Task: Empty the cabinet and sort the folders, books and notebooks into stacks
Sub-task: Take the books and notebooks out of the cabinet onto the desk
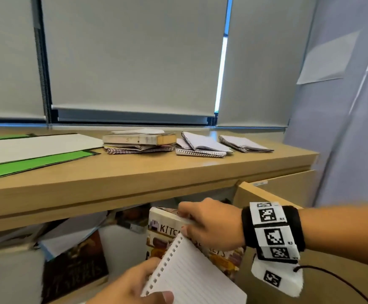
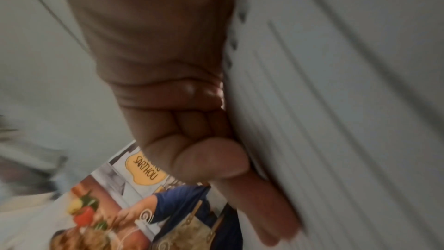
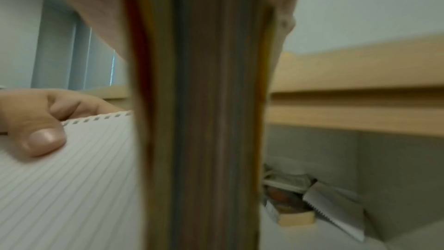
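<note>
My right hand [image 1: 185, 219] grips the top edge of an upright cookbook [image 1: 227, 257] with "KITCH" on its cover, in front of the open cabinet [image 1: 121, 244]. Its page edge [image 3: 204, 121] fills the middle of the right wrist view. My left hand [image 1: 150, 281] pinches a lined notebook [image 1: 192, 275] by its punched edge, low and in front of the cookbook. The left thumb [image 3: 43, 140] lies on the lined page [image 3: 72, 178]. In the left wrist view the notebook [image 2: 336, 102] runs along my curled fingers [image 2: 211, 161], with the cookbook cover [image 2: 108, 212] behind.
On the wooden countertop [image 1: 156, 172] lie green and white folders [image 1: 31, 152] at left, a stack of books [image 1: 139, 142] in the middle and spiral notebooks [image 1: 202, 145] at right. A dark book [image 1: 75, 264] and loose papers remain inside. The cabinet door [image 1: 264, 196] stands open at right.
</note>
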Available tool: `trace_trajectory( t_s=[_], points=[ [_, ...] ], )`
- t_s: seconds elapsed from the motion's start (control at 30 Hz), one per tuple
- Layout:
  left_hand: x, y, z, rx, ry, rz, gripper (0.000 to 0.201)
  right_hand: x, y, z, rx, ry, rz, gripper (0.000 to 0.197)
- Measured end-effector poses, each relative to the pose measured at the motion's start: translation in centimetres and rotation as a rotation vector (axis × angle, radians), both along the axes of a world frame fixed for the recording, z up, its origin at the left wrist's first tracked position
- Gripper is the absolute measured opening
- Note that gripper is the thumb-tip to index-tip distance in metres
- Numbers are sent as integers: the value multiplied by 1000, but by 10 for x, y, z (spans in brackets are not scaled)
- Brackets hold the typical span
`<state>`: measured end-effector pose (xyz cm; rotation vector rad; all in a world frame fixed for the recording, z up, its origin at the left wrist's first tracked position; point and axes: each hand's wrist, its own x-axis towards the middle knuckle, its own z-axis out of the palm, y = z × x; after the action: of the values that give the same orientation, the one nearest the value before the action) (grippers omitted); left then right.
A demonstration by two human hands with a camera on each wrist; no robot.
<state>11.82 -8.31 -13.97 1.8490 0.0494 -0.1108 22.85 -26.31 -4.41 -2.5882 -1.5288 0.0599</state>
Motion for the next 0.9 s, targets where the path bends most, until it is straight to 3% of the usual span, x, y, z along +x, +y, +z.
trace_trajectory(
  t_s=[0.03,0.13,0.17,0.23,0.33,0.5,0.63,0.7,0.8,0.9],
  points=[
    [5,-2,6,-29,-51,-3,105,1,-11,13,26,0,-11,11],
    [0,-29,58,-79,-56,-246,56,12,-44,57,167,-8,-73,6],
    [2,-32,72,-139,-50,-287,49,18,-56,74,227,-2,-113,8],
    [6,-32,99,-219,-104,-286,50,33,-76,105,365,65,-196,10],
    [29,-30,135,-277,-207,-139,65,69,-103,144,630,89,-291,14],
    [76,-21,181,-414,-305,266,34,136,-125,177,1118,140,-520,21],
    [105,-28,203,-628,-370,279,33,218,-120,174,1459,191,-726,19],
    [121,-30,209,-653,-403,276,33,256,-113,162,1448,234,-876,14],
    [146,-28,212,-645,-404,291,35,309,-97,137,1565,401,-1037,41],
    [164,-23,214,-622,-391,304,37,335,-78,112,1445,517,-1089,39]
  ],
)
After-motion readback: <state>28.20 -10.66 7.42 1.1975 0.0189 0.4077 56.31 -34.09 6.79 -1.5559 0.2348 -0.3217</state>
